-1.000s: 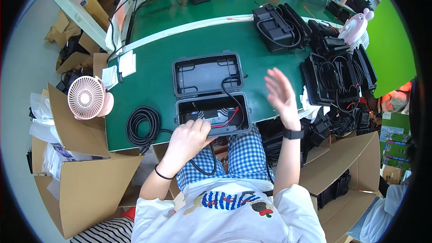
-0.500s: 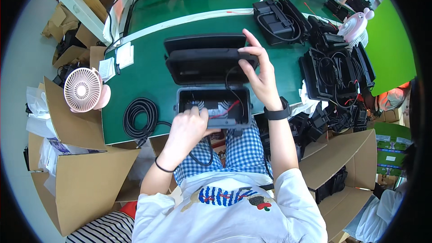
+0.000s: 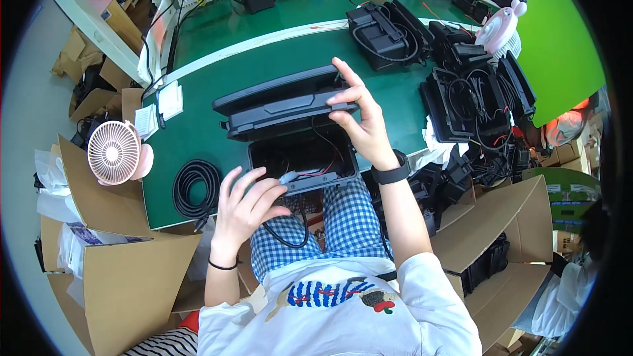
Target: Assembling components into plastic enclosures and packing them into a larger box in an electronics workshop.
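A black plastic box (image 3: 321, 184) with a grey rim sits at the front edge of the green table, above my lap. A red wire, a dark wire and a pale connector (image 3: 288, 177) show inside it. Its hinged black lid (image 3: 277, 118) stands partly raised, with a second dark flap (image 3: 277, 90) behind it. My right hand (image 3: 367, 122) grips the lid's right end between thumb and fingers. My left hand (image 3: 242, 209) is by the box's front left corner, fingers spread and holding nothing; whether its fingertips touch the rim I cannot tell. A black cable (image 3: 290, 245) hangs below the box.
Coiled black cable (image 3: 180, 191) lies left of the box, near a pink fan (image 3: 113, 153) and white papers (image 3: 171, 100). More black boxes (image 3: 382, 36) with wires crowd the right side. Cardboard boxes (image 3: 142, 283) flank me on both sides.
My left hand has come out of the box toward its front left corner, its fingers spreading. The lid has tipped lower over the box, with my right hand still on it.
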Available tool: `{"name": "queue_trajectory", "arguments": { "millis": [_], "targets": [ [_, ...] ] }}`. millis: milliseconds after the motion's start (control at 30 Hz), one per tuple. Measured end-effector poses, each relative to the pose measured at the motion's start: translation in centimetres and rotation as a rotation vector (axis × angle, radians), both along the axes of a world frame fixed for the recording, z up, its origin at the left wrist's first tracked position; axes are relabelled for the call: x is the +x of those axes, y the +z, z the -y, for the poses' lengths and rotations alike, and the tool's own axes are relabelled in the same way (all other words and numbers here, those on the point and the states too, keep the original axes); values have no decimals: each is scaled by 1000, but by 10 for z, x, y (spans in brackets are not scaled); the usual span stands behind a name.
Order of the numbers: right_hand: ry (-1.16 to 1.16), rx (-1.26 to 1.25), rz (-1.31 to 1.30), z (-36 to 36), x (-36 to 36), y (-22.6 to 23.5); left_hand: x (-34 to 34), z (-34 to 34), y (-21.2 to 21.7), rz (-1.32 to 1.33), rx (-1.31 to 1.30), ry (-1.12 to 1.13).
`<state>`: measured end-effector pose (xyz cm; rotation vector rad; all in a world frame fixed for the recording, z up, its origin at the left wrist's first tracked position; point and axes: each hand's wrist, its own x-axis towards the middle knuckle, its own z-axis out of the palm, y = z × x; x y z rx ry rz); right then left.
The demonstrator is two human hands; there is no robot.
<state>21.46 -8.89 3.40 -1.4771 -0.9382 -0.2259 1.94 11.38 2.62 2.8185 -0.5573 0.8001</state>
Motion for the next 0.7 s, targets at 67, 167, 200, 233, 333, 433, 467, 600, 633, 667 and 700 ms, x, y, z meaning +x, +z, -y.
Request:
{"name": "queue_trajectory", "arguments": {
  "millis": [67,167,200,233,333,433,467,600,633,667,700],
  "targets": [
    [-12,16,12,-1,0,-1,-2,-8,-7,-22,27,29],
    [-12,10,9,-1,0,-1,1,-13,-15,-36,-11,38],
    [-14,0,33,0,0,0,2,-13,-17,-37,-11,32],
    [-13,-15,60,1,-1,0,2,-13,-18,-39,-9,30],
    [8,-3,62,2,-2,0,3,-10,-19,28,-27,92],
    [81,101,-56,-1,-3,-4,2,-5,-20,97,-59,227],
    [76,116,-74,-2,-3,-6,4,-3,-22,101,-113,270],
    [41,90,-69,-1,-5,-19,15,11,-33,232,-735,219],
    [15,58,-60,0,-8,-24,18,14,-35,218,-834,269],
    [-6,40,-73,1,-10,-29,21,16,-37,235,-888,254],
    [-27,20,-85,-1,-12,-35,23,17,-38,216,-929,266]
  ]
}}
